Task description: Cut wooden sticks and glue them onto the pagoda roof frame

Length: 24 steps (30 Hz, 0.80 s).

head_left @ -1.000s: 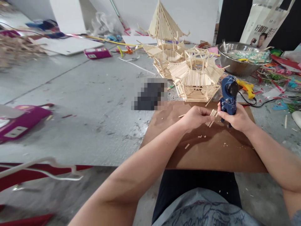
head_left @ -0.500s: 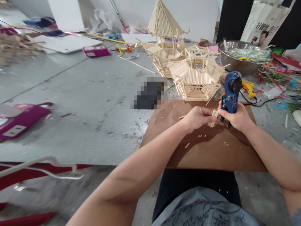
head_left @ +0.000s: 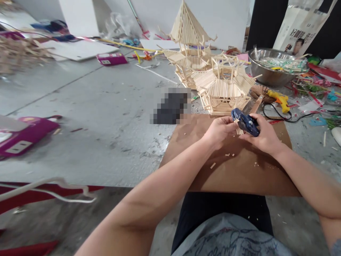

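near the front table edge (head_left: pixel 119 182), my right hand (head_left: pixel 265 137) now tips its gripped cutter (head_left: pixel 247 122) down to the sticks (head_left: pixel 239 132) my left hand (head_left: pixel 218 132) pinches, seemingly lined up.

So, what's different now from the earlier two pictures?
The blue cutter, upright before, has tipped left and down in the right hand, its head now at the short sticks and partly hiding them. Neither hand has let go: the left hand still pinches the sticks. The front stick model, steel bowl and yellow glue gun stayed put.
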Available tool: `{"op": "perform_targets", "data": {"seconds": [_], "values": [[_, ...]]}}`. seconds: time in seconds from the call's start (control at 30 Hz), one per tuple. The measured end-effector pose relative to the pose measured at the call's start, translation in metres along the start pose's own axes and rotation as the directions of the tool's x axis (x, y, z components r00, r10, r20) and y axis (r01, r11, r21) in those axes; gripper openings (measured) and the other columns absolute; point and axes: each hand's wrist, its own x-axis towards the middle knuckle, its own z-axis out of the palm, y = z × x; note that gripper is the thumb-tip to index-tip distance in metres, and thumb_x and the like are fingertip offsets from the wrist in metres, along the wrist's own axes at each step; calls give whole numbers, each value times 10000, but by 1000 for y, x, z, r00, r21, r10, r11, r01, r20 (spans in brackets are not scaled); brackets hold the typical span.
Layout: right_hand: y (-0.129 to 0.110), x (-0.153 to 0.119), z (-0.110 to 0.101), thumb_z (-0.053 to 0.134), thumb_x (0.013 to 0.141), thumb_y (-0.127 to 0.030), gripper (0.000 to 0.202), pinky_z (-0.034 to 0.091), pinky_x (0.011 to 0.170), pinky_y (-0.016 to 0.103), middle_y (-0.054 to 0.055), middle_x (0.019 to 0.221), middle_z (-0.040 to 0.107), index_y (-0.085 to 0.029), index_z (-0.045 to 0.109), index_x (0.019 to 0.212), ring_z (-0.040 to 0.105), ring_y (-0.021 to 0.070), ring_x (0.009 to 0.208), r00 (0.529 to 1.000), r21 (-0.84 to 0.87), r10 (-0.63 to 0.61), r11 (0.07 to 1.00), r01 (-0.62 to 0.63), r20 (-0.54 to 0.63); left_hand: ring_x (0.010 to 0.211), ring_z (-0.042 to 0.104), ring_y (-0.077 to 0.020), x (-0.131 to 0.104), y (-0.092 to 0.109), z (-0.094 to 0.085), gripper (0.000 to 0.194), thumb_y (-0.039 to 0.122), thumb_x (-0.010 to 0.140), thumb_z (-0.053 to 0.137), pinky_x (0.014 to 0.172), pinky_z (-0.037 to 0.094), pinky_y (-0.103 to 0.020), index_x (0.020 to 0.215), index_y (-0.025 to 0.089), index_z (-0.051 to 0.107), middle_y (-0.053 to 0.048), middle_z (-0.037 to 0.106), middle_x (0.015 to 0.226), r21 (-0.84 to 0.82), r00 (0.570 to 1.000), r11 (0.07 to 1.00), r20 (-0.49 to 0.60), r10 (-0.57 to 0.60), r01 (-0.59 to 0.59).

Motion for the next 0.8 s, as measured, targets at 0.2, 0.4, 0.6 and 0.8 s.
{"op": "perform_targets", "data": {"seconds": [0.2,0.4,0.6,0.8], "values": [[-1,0,0,674,609,-470,553,450,762,404,84,1003,613,-227,460,1057,587,261,909,1000,-23,9,1000,-10,-21,498,513,-72,-1,0,1,180,225,511,732,570,450,-229,554,120,591,34,543,492,19,999,999,-21,26,-26],[-2,-1,-1,671,622,-434,514,446,767,393,70,999,607,-239,469,1052,588,248,891,1000,-25,-8,1000,8,-3,613,575,-122,1,-4,1,246,268,523,731,632,469,-267,692,103,662,-21,631,620,38,998,998,34,54,-55],[1,-1,1,678,614,-449,555,449,762,396,91,1010,596,-222,456,1069,583,255,895,999,-23,-21,999,22,36,522,521,-85,-1,-5,4,229,272,501,745,576,447,-240,624,110,640,10,577,533,19,998,997,3,68,-68],[3,2,-5,682,609,-475,572,446,759,400,80,994,604,-228,449,1070,584,253,892,999,-17,-28,999,28,29,477,475,-69,-2,-2,1,168,251,563,707,548,422,-231,638,122,630,29,544,513,86,998,995,-29,60,-58]]}}
